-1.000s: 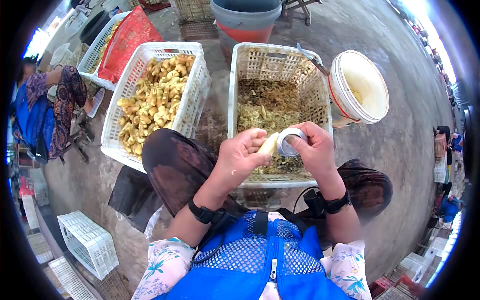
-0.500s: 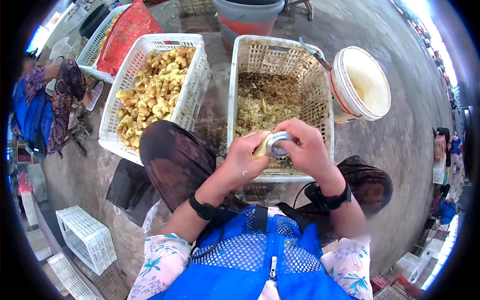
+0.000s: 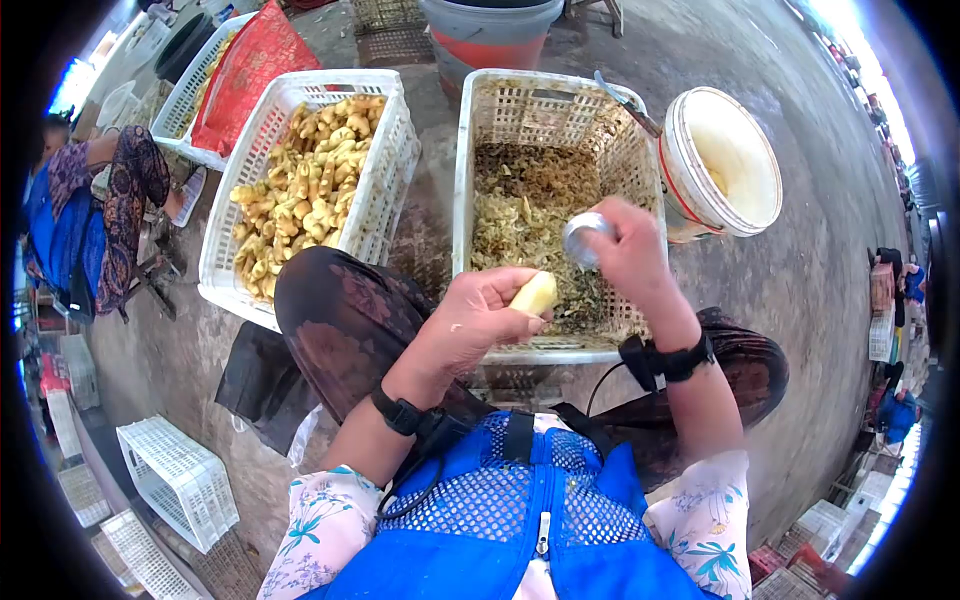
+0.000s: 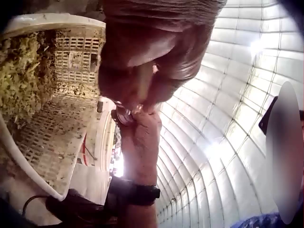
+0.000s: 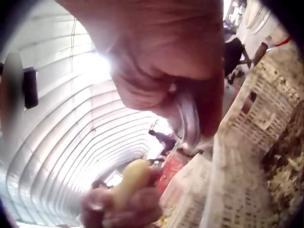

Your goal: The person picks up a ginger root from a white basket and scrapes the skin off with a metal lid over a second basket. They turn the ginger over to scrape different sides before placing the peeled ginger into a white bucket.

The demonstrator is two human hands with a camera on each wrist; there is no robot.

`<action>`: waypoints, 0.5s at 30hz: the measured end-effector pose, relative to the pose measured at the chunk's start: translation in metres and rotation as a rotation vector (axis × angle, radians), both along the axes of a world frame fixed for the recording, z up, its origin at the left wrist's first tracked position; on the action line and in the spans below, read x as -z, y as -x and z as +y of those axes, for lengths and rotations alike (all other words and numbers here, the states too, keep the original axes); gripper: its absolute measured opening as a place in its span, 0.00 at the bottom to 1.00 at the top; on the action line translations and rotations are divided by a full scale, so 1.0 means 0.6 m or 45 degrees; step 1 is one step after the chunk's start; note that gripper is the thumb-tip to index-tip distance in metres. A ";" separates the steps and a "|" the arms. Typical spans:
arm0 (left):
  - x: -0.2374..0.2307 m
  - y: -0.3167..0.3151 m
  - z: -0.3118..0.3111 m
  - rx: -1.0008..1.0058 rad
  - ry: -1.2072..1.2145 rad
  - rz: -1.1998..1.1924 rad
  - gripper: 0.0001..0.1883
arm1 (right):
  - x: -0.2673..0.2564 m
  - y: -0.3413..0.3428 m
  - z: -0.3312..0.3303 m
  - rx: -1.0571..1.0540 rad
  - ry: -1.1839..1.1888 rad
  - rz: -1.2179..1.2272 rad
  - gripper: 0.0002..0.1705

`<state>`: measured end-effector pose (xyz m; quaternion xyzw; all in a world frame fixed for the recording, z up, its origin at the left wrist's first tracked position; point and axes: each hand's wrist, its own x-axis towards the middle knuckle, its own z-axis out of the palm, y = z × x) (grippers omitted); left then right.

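Note:
My left hand (image 3: 478, 312) pinches a pale, peeled piece of ginger (image 3: 537, 293) between thumb and fingers, over the near end of a white crate (image 3: 462, 190) with shredded peelings (image 3: 510, 225) inside. To its right, my right hand (image 3: 636, 258) grips a round, silvery metal ring (image 3: 583, 240), raised above the same crate and apart from the ginger. In the right wrist view the ring's curved rim (image 5: 191, 118) sticks out below the fingers, with the ginger (image 5: 132, 176) farther off. The left wrist view shows the left hand (image 4: 156, 52) mostly dark, its fingers partly hiding the ginger.
A second white crate (image 3: 213, 250) full of unpeeled ginger (image 3: 315, 195) stands left, beside my knee. A white bucket (image 3: 685, 180) leans at the right; a bladed tool (image 3: 630, 107) lies across the crate's corner. A grey bucket (image 3: 495, 30) stands behind. Another person (image 3: 75, 215) sits far left.
The right hand and metal ring have come away from the ginger, up and to the right. The left hand keeps the ginger, now turned with its peeled end showing.

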<state>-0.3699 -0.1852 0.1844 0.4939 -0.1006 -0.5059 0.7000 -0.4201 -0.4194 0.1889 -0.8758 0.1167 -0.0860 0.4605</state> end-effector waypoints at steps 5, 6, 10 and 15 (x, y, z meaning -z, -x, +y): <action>0.008 -0.002 -0.003 -0.094 0.052 0.034 0.31 | -0.027 0.014 0.006 -0.066 -0.198 -0.054 0.07; 0.010 0.000 -0.007 -0.110 0.066 0.024 0.31 | -0.038 0.018 0.025 -0.149 -0.166 -0.085 0.08; 0.018 0.003 -0.013 -0.104 0.108 -0.131 0.33 | -0.034 0.012 0.062 -0.397 -0.010 -0.176 0.10; 0.022 0.007 -0.002 -0.044 0.002 -0.131 0.35 | -0.016 -0.004 0.001 -0.046 0.167 -0.059 0.06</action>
